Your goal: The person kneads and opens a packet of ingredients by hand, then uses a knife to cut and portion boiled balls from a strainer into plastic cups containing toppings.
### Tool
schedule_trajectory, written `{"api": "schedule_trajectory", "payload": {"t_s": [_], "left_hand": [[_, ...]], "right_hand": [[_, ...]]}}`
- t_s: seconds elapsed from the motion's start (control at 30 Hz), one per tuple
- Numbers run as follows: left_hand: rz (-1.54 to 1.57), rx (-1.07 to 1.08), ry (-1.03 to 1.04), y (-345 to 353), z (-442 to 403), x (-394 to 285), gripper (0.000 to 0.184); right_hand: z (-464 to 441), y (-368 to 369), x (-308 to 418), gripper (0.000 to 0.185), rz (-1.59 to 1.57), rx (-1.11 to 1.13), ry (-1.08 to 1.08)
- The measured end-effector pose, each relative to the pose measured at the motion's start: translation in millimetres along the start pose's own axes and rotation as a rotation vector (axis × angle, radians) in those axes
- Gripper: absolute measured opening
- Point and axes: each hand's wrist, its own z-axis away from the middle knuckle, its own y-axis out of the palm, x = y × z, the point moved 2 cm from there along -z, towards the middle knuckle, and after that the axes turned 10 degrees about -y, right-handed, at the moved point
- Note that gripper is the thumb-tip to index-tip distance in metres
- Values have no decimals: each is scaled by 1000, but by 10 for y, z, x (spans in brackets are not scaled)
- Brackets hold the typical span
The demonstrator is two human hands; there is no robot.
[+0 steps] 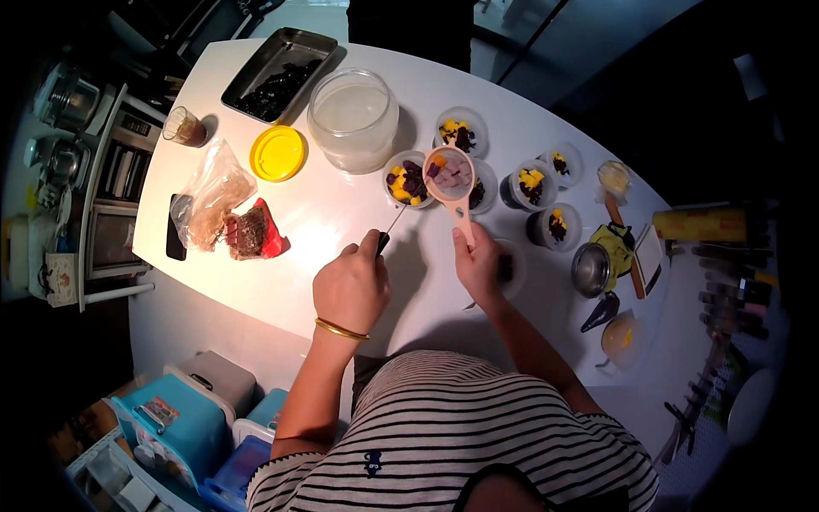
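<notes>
Your left hand [351,286] is curled tight around the black handle of a thin tool [384,244], its shaft slanting toward the near cup [406,181] of yellow and purple pieces. Whether its tip touches that cup you can't tell from this angle, so keep it light there. To the right, the pink ladle [450,177] holds pale cubes and an orange piece, its bowl overlapping the cup's right side in view. Your right hand [479,263] pinches the ladle's handle, thumb along it; keep the bowl level and low, and tilt toward the cup in small amounts, steering pieces with the tool.

For room, the plastic bag [213,192] and red packet [271,230] sit well off to the left; between them and your left hand, white tabletop [316,224] gives that elbow its widest swing. Behind, the big see-through tub [353,160] stands near the cup, so lift before moving back. Another cup [509,266] sits beside or beneath your right wrist: don't drop it. Farther right, the filled cup [531,186] and steel bowl [590,271] crowd sideways travel.
</notes>
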Motion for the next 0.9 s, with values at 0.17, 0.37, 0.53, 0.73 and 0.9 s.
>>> {"api": "schedule_trajectory", "payload": {"t_s": [0.17, 0.37, 0.53, 0.73, 0.9], "left_hand": [[-1, 70, 26, 85, -44, -58, 30], [6, 8, 57, 179, -51, -34, 30], [39, 32, -19, 140, 35, 15, 32], [63, -2, -47, 88, 59, 72, 32], [100, -63, -57, 32, 29, 127, 31]], "right_hand": [[15, 7, 51, 13, -6, -56, -83], [51, -41, 169, 16, 58, 22, -20], [109, -21, 43, 15, 29, 0, -26], [107, -15, 49, 16, -4, 0, -23], [97, -31, 91, 16, 9, -2, -26]]}}
